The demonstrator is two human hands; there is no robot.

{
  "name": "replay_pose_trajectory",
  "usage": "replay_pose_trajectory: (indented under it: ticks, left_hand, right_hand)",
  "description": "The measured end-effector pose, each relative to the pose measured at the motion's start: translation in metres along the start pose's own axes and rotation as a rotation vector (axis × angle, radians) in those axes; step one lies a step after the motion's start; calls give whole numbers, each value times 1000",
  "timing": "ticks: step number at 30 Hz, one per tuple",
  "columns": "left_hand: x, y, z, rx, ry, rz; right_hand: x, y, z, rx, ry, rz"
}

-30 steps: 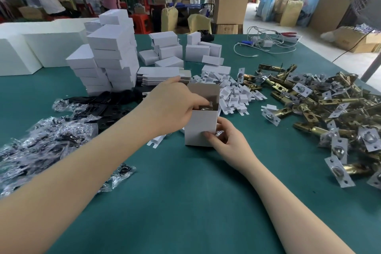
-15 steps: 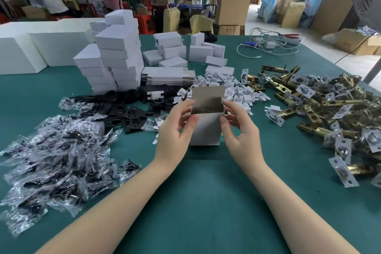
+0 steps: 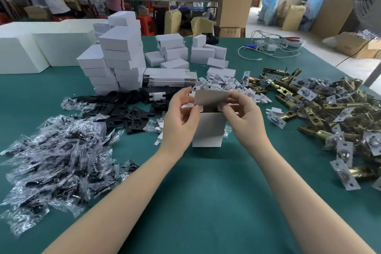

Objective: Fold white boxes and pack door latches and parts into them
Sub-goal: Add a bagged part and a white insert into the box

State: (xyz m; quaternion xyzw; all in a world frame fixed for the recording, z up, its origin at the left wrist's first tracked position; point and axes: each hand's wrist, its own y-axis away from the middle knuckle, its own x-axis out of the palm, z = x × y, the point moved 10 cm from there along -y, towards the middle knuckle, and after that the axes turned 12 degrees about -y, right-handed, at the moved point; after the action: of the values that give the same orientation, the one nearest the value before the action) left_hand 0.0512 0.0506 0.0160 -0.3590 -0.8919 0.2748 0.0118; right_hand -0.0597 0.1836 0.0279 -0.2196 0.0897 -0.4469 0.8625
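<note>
Between the two hands, a white box (image 3: 208, 130) stands upright on the green tabletop (image 3: 206, 192), its top flap (image 3: 211, 99) raised; the left hand (image 3: 181, 117) pinches the flap's left edge, the right hand (image 3: 243, 117) its right edge; right of the right hand lies a heap of brass door latches (image 3: 329, 113); left of the left hand, bagged parts (image 3: 57, 156); beyond both hands, stacked white boxes (image 3: 115, 62).
</note>
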Motion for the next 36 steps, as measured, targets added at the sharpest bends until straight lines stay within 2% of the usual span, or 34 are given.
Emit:
replay_pose_trajectory:
  ticks: [5,9,16,20,23,36]
  left_hand:
    - [-3,8,-11,337,-291,69]
    - [-5,14,-4,395,-406,86]
    - [-6,18,-11,331,-365,1]
    - [-11,13,-18,235,-238,-27]
    - [-10,12,-16,143,-119,-39]
    - [-11,7,-17,128,-77,-22]
  right_hand:
    - [-3,22,12,-217,162,35]
    - [-4,32,4,-237,189,29]
    - [-1,32,7,-293,228,49]
    - [-5,25,12,-202,30,-48]
    - [-5,24,11,-175,17,-61]
    - [-5,20,13,-169,58,-63]
